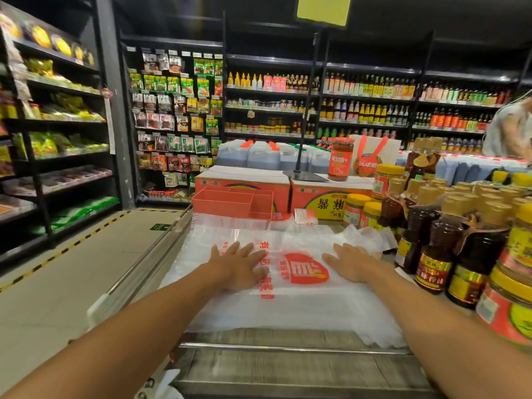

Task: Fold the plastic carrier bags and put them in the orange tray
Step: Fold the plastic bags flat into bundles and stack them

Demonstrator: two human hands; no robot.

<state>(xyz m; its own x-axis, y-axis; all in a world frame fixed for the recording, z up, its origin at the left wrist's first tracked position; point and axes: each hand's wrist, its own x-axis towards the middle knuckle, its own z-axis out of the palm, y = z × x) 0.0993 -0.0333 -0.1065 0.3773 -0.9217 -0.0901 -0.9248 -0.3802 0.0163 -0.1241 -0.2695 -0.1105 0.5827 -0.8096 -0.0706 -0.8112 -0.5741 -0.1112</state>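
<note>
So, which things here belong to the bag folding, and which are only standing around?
For the job:
plastic carrier bag, spread flat
left hand and right hand, both pressing on it
orange tray, beyond the bag

Only standing around:
dark sauce bottles, on the right
yellow-lidded jars
red cartons, behind the tray
red sauce jar, on a carton

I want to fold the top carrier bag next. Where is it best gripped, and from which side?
Probably the near edge of the top carrier bag, pinched from your side. The bag lies flat under the left hand and right hand, and that edge lies clear of both palms, nearest you.
</note>
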